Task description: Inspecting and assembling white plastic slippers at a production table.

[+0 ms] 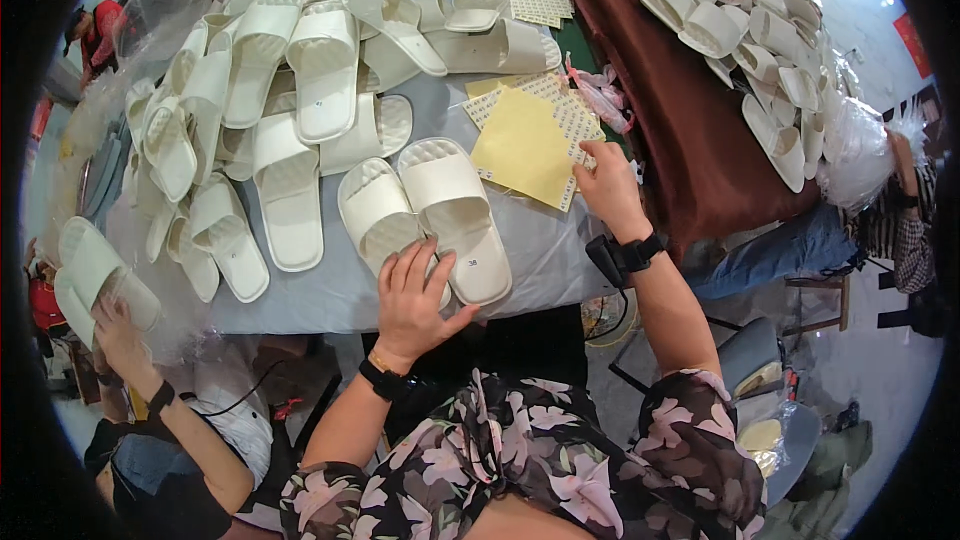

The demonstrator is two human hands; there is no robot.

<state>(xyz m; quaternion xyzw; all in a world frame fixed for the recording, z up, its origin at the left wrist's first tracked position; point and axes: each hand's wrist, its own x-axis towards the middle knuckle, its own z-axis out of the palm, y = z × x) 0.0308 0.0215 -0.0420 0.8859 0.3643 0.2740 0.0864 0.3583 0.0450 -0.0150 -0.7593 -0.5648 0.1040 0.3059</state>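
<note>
Hands (412,298) touch white slippers (462,220) and label sheets (524,145).

White slipper (385,210), centre of frame: sole end partly hidden under the left hand (412,298). Yellow-backed sheets (522,145), upper right of centre: overlapped in part, fine print too small to read; contact with the fingertips of the right hand (608,185) unclear. Slipper heap (325,65), upper left: lower pairs covered. Person in red (105,28), far upper left: blurred, cut by the dark rim.
</note>
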